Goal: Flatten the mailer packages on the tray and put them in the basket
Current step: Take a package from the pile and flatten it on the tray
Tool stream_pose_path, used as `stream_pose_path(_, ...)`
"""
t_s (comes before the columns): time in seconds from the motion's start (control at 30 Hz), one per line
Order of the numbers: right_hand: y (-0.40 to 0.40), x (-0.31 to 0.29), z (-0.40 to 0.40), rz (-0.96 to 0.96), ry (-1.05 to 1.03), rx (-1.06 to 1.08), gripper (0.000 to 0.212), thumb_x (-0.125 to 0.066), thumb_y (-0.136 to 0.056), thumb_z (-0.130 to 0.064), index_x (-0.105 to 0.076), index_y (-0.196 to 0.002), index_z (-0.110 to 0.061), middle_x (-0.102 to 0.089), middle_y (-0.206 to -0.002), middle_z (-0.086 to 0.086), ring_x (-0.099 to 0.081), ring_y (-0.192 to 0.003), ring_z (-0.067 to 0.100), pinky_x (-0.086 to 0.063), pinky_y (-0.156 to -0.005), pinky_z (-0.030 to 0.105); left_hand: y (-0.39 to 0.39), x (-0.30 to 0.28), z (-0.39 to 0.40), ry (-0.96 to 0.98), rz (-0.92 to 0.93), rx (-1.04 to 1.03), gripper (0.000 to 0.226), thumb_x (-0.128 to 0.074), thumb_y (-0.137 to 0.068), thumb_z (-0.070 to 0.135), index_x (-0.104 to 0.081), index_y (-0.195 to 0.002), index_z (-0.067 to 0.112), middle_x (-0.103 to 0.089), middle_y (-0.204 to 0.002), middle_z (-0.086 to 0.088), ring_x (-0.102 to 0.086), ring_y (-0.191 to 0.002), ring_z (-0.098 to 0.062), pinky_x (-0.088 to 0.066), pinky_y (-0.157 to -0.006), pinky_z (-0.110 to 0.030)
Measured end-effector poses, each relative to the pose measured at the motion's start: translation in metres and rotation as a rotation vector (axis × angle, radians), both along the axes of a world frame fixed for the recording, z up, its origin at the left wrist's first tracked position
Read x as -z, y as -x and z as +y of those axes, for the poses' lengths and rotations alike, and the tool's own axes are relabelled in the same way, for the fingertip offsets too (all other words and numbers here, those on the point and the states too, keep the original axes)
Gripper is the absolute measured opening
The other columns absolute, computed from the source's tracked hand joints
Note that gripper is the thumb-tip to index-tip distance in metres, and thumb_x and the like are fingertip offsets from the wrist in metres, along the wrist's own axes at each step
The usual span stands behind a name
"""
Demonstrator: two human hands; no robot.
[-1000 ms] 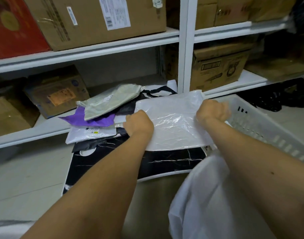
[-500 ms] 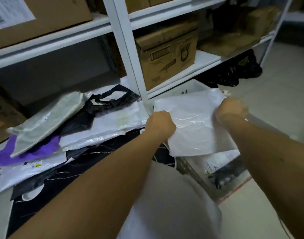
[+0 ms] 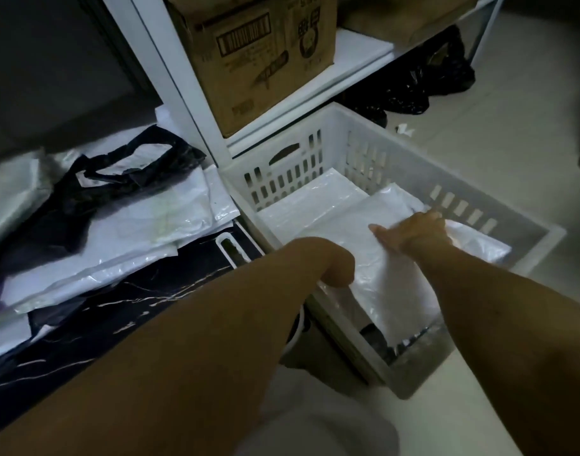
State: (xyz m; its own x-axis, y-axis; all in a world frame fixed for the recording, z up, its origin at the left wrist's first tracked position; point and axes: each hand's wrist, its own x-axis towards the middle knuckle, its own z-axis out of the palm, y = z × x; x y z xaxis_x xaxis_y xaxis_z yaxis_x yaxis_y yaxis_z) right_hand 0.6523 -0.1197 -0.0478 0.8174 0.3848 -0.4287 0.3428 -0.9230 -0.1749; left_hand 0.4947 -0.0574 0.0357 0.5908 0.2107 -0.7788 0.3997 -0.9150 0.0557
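**White mailer going into the basket**

White plastic mailer (image 3: 374, 258) lies inside the basket (image 3: 334, 126), right of centre in the frame, on top of other white mailers already there. The right hand (image 3: 413, 233) rests on its far end with thumb out; whether the fingers pinch it I cannot tell. The left hand (image 3: 334, 266) is curled at the mailer's near-left edge, apparently gripping it, fingers hidden.

This looks like the placing step. Next, I judge, both hands let go and reach left to the tray (image 3: 170, 284), where a pile (image 3: 127, 225) of mailers waits to be flattened.

The basket's near wall sits just beside the tray's corner; a shelf post (image 3: 170, 77) stands behind. Open floor lies at right.
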Motion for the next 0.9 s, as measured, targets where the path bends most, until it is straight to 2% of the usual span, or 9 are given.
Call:
stream_pose_path(0.1,-0.006,0.033,0.002,0.073,0.113,-0.027,0.140,-0.039,-0.043,-0.102,-0.013,-0.153,-0.019,-0.018,-0.158,0.012,-0.020,-0.144,0.036,-0.021,-0.116,0.054,-0.006,0.019,0.000,0.050,0.086,0.149,0.041,-0.038,-0.102,0.014,-0.041,-0.142,0.003,-0.041,-0.146,-0.012,-0.039,-0.134,-0.025,-0.030,-0.108,-0.032)
stream_pose_path(0.2,-0.021,0.092,0.005,0.118,0.140,0.002,0.162,-0.019,-0.018,-0.108,-0.010,-0.153,-0.020,-0.016,-0.159,0.012,-0.020,-0.144,0.036,-0.020,-0.115,0.057,-0.008,0.033,0.004,0.052,0.137,0.207,0.043,-0.037,-0.103,0.017,-0.038,-0.143,0.002,-0.037,-0.149,-0.013,-0.035,-0.137,-0.026,-0.027,-0.113,-0.034)
stream_pose_path(0.27,-0.016,0.101,0.004,0.116,0.126,0.009,0.166,-0.019,-0.016,-0.109,-0.008,-0.153,-0.016,-0.014,-0.159,0.013,-0.020,-0.144,0.037,-0.022,-0.114,0.059,-0.007,0.040,0.006,0.063,0.149,0.199,0.045,-0.036,-0.103,0.021,-0.036,-0.145,0.004,-0.035,-0.151,-0.012,-0.033,-0.138,-0.026,-0.026,-0.115,-0.038)
stream_pose_path(0.37,0.014,0.078,-0.005,0.137,0.152,-0.022,0.144,-0.055,-0.050,-0.093,-0.005,-0.153,-0.006,-0.006,-0.159,0.018,-0.012,-0.146,0.039,-0.025,-0.112,0.060,-0.005,0.044,0.011,0.079,0.138,0.100,0.049,-0.032,-0.101,0.017,-0.030,-0.148,0.009,-0.029,-0.154,-0.010,-0.028,-0.141,-0.026,-0.025,-0.115,-0.041)
stream_pose_path(0.5,0.038,0.051,-0.007,0.182,0.297,-0.112,0.094,-0.057,-0.087,-0.058,-0.016,-0.151,-0.002,-0.004,-0.157,0.025,-0.011,-0.143,0.048,-0.023,-0.113,0.059,-0.001,0.038,0.013,0.029,0.007,0.017,0.045,-0.032,-0.100,0.011,-0.037,-0.144,0.007,-0.037,-0.149,-0.012,-0.038,-0.135,-0.028,-0.032,-0.109,-0.036)
stream_pose_path(0.57,0.042,0.047,0.003,0.132,0.247,-0.145,0.089,-0.059,-0.090,-0.045,-0.010,-0.151,0.000,-0.003,-0.156,0.027,-0.012,-0.142,0.050,-0.023,-0.112,0.059,0.003,0.040,0.018,-0.058,-0.023,-0.018,0.045,-0.035,-0.098,0.012,-0.040,-0.143,0.011,-0.042,-0.145,-0.011,-0.044,-0.128,-0.029,-0.037,-0.102,-0.037)
stream_pose_path(0.7,0.056,0.079,0.027,0.172,0.145,-0.237,0.107,-0.061,-0.067,-0.075,0.003,-0.147,-0.041,0.024,-0.156,0.018,0.008,-0.142,0.053,-0.018,-0.103,0.073,0.007,0.040,0.028,-0.193,-0.064,-0.028,0.047,-0.040,-0.095,0.017,-0.039,-0.142,0.019,-0.045,-0.138,-0.009,-0.042,-0.124,-0.029,-0.033,-0.098,-0.043)
stream_pose_path(0.8,0.072,0.101,0.024,0.246,0.252,-0.298,0.135,-0.060,-0.049,-0.088,0.025,-0.144,-0.043,0.033,-0.153,0.013,0.018,-0.141,0.051,-0.014,-0.104,0.073,0.010,0.041,0.032,-0.220,-0.109,0.000,0.046,-0.042,-0.094,0.019,-0.040,-0.140,0.018,-0.047,-0.134,-0.010,-0.042,-0.124,-0.029,-0.031,-0.100,-0.045)
stream_pose_path(0.9,0.073,0.128,0.006,0.293,0.318,-0.294,0.140,-0.058,-0.046,-0.089,0.038,-0.137,-0.042,0.037,-0.151,0.016,0.018,-0.140,0.052,-0.013,-0.109,0.070,0.013,0.045,0.032,-0.220,-0.116,0.027,0.046,-0.041,-0.093,0.016,-0.040,-0.139,0.018,-0.049,-0.132,-0.010,-0.043,-0.122,-0.028,-0.030,-0.100,-0.046)
